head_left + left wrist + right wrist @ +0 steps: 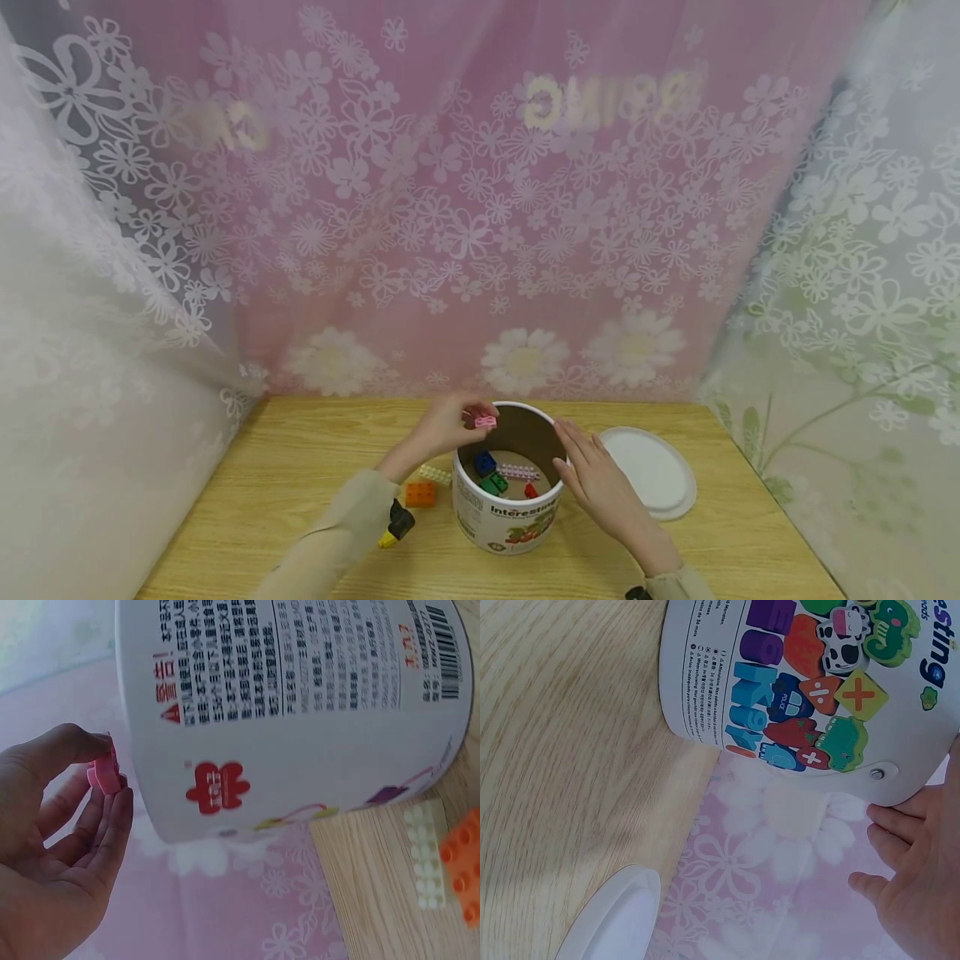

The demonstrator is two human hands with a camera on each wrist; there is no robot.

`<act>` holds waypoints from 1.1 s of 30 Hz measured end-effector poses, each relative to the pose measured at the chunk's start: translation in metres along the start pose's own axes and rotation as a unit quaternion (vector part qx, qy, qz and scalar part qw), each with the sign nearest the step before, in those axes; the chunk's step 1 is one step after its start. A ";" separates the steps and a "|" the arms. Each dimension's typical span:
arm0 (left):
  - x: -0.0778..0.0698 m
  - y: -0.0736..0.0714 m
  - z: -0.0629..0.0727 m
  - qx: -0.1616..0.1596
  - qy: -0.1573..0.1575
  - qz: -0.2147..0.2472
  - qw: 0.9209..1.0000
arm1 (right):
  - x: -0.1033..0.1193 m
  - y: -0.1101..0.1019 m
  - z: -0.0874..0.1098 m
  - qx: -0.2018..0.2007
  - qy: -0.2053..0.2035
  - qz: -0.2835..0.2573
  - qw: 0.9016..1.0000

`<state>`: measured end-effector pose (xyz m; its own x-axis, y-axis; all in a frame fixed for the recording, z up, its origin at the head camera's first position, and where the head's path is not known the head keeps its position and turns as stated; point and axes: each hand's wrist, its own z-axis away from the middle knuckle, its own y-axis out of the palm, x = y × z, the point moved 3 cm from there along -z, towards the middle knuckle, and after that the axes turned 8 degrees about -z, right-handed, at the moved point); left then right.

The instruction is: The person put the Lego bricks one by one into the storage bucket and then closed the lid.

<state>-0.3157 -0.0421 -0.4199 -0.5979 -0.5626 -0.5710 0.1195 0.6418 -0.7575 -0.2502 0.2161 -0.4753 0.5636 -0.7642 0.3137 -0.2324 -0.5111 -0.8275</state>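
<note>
In the head view a white printed bucket (468,508) stands upright with its top uncovered. My left hand (446,427) pinches a small pink building brick (486,422) between thumb and fingers at the bucket's left rim. The left wrist view shows this pink brick (107,774) at the fingertips, beside the bucket wall. On the bucket's floor lie a blue brick (485,462), a green brick (495,483), a long pink studded brick (519,472) and a red brick (531,490). My right hand (602,487) rests its extended fingers against the right rim.
A white round lid (651,472) lies on the wooden table right of the bucket. To its left sit an orange brick (421,495), a pale yellow brick (435,475) and a yellow piece (387,541) by the left sleeve. Flowered curtains (480,250) enclose the back and sides.
</note>
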 end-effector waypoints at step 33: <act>-0.010 0.064 -0.028 0.101 0.014 -0.065 0.993 | -0.003 0.003 0.001 -0.006 -0.006 0.000 1.000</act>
<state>-0.3243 0.0191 -0.4545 -0.6399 -0.6169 -0.4582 0.1959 0.4456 -0.8736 -0.2522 0.2176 -0.4787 0.5731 -0.7591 0.3087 -0.2412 -0.5163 -0.8217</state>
